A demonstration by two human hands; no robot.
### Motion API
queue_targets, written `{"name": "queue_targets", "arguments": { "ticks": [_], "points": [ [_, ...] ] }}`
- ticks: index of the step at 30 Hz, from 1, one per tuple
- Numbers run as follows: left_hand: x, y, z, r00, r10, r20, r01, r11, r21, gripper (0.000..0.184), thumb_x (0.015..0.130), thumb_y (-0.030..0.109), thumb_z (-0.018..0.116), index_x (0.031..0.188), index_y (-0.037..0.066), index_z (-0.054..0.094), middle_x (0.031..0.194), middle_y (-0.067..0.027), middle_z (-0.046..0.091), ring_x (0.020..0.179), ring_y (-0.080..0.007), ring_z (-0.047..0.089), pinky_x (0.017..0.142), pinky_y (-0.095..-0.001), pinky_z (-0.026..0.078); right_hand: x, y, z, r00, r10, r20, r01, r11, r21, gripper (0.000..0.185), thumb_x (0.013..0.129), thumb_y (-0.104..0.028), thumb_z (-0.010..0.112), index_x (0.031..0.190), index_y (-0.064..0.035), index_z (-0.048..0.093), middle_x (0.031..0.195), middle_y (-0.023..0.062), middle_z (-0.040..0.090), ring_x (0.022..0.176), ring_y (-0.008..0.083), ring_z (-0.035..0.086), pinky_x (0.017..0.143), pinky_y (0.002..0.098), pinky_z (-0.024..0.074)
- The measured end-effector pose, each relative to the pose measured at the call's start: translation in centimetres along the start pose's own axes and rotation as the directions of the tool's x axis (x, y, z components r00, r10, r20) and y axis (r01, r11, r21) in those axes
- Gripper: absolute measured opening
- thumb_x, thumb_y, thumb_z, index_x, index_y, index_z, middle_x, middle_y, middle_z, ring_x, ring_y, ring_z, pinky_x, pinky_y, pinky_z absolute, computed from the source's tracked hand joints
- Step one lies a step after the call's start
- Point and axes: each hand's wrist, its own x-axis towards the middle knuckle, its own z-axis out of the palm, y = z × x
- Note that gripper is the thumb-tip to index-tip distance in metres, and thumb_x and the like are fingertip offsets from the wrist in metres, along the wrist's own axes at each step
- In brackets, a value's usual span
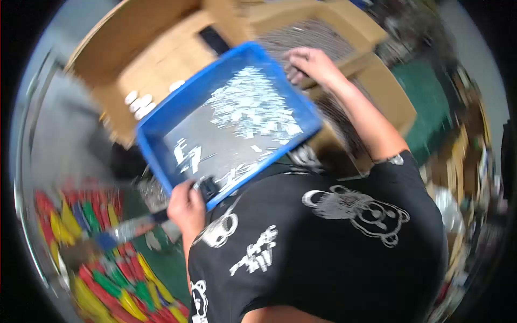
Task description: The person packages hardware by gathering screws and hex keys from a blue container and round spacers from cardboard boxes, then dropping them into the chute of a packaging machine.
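A blue plastic bin (pixel 229 58) sits tilted in front of me, with many small, thin, shiny metal pieces (pixel 253 102) heaped at its far right side. A few more pieces (pixel 188 156) lie at its left. My left hand (pixel 187 207) is closed on the bin's near-left corner, beside a small black object (pixel 209 187) inside. Just outside the bin's right wall is my right hand (pixel 312 64), its fingers curled in; blur hides whether they hold anything. Below it is a cardboard box of thin, dark, rod-like pieces (pixel 339 116).
A large cardboard box (pixel 107 59) behind the bin holds several white round pieces (pixel 140 105) and a dark rectangular item (pixel 214 40). Another open carton (pixel 307 40) contains greyish thin pieces. Red, yellow and green long items (pixel 124 280) lie at lower left. Stacked cardboard (pixel 458 161) stands at right.
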Motion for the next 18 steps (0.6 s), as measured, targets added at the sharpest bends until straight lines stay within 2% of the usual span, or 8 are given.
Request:
{"name": "queue_targets", "arguments": {
  "ticks": [4, 7, 8, 9, 10, 11, 13, 18],
  "points": [
    [-0.6, -0.5, 0.8, 0.999, -0.036, 0.03, 0.037, 0.999, -0.022, 0.018, 0.083, -0.005, 0.055, 0.095, -0.002, 0.069, 0.086, -0.0127, 0.067, 0.075, -0.0227, 0.064, 0.069, -0.0316, 0.05, -3.9, 11.8, -13.1, 0.894, 0.102, -0.437, -0.063, 0.993, 0.103, 0.026, 0.098, -0.017, 0.052, 0.11, 0.0025, 0.063, 0.088, 0.0139, 0.068, 0.07, 0.0212, 0.067, 0.06, 0.0303, 0.0556],
    [-0.3, -0.7, -1.3, 0.998, -0.025, 0.054, 0.025, 1.0, 0.003, 0.019, 0.084, -0.005, 0.055, 0.095, -0.001, 0.069, 0.086, -0.0118, 0.067, 0.074, -0.0215, 0.063, 0.068, -0.0309, 0.05, -7.5, 20.0, -15.7, 0.793, 0.336, -0.508, -0.408, 0.912, -0.033, 0.02, 0.09, -0.017, 0.058, 0.089, -0.0014, 0.07, 0.073, 0.0138, 0.067, 0.062, 0.0263, 0.066, 0.057, 0.0354, 0.0545],
    [-0.2, -1.1, -1.4, 0.997, -0.034, 0.064, 0.033, 0.999, 0.014, 0.019, 0.084, -0.005, 0.054, 0.096, -0.001, 0.069, 0.086, -0.0115, 0.066, 0.073, -0.0211, 0.062, 0.067, -0.0306, 0.05, -6.6, 27.8, -17.8, 0.908, 0.183, -0.378, -0.402, 0.639, -0.656, 0.017, 0.082, -0.013, 0.06, 0.084, -0.0007, 0.072, 0.081, 0.0176, 0.07, 0.069, 0.0319, 0.068, 0.063, 0.0407, 0.0558],
    [-0.2, -1.0, -1.3, 0.997, -0.03, 0.064, 0.029, 0.999, 0.019, 0.019, 0.084, -0.005, 0.054, 0.096, -0.001, 0.069, 0.086, -0.0115, 0.066, 0.073, -0.0211, 0.062, 0.067, -0.0306, 0.05, -7.3, 31.6, -18.1, 0.977, 0.036, -0.21, -0.204, 0.441, -0.874, 0.019, 0.077, -0.016, 0.062, 0.081, -0.0014, 0.073, 0.089, 0.0197, 0.07, 0.078, 0.0363, 0.069, 0.07, 0.0437, 0.056],
    [-0.2, -1.0, -1.2, 0.998, -0.021, 0.067, 0.019, 0.999, 0.032, 0.018, 0.085, -0.004, 0.055, 0.096, -0.002, 0.069, 0.086, -0.0113, 0.066, 0.073, -0.0208, 0.062, 0.067, -0.0304, 0.049, -7.7, 30.4, -16.3, 0.912, 0.235, -0.336, -0.41, 0.513, -0.754, 0.029, 0.09, -0.023, 0.055, 0.084, 0.0028, 0.067, 0.076, 0.0194, 0.068, 0.067, 0.0319, 0.069, 0.062, 0.0404, 0.0564],
    [-0.3, -0.8, -1.1, 0.997, -0.013, 0.071, 0.009, 0.999, 0.047, 0.018, 0.085, -0.004, 0.055, 0.096, -0.002, 0.069, 0.086, -0.0111, 0.066, 0.073, -0.0206, 0.062, 0.067, -0.0301, 0.049, -7.2, 30.3, -14.7, 0.912, 0.237, -0.333, -0.409, 0.519, -0.75, 0.029, 0.09, -0.023, 0.055, 0.084, 0.0028, 0.067, 0.076, 0.0194, 0.068, 0.067, 0.0319, 0.069, 0.062, 0.0404, 0.0564],
    [-0.4, -0.3, -1.0, 0.997, -0.015, 0.074, 0.01, 0.998, 0.068, 0.017, 0.085, -0.004, 0.055, 0.096, -0.002, 0.068, 0.085, -0.0111, 0.066, 0.073, -0.0204, 0.062, 0.067, -0.0299, 0.049, -6.3, 32.4, -12.3, 0.889, 0.332, -0.315, -0.4, 0.231, -0.887, 0.032, 0.088, -0.029, 0.06, 0.095, 0.0006, 0.069, 0.089, 0.023, 0.069, 0.083, 0.0385, 0.068, 0.077, 0.0438, 0.0549],
    [-0.5, -0.4, -0.8, 0.992, -0.106, 0.073, 0.102, 0.993, 0.058, 0.017, 0.084, -0.004, 0.055, 0.095, -0.002, 0.068, 0.085, -0.0116, 0.066, 0.074, -0.0204, 0.062, 0.069, -0.0297, 0.049, -5.8, 32.3, -8.3, 0.932, 0.177, -0.316, -0.361, 0.494, -0.791, 0.042, 0.082, -0.036, 0.068, 0.102, 0.0003, 0.067, 0.097, 0.0252, 0.067, 0.095, 0.0413, 0.064, 0.087, 0.0461, 0.0509]
  ]
}}
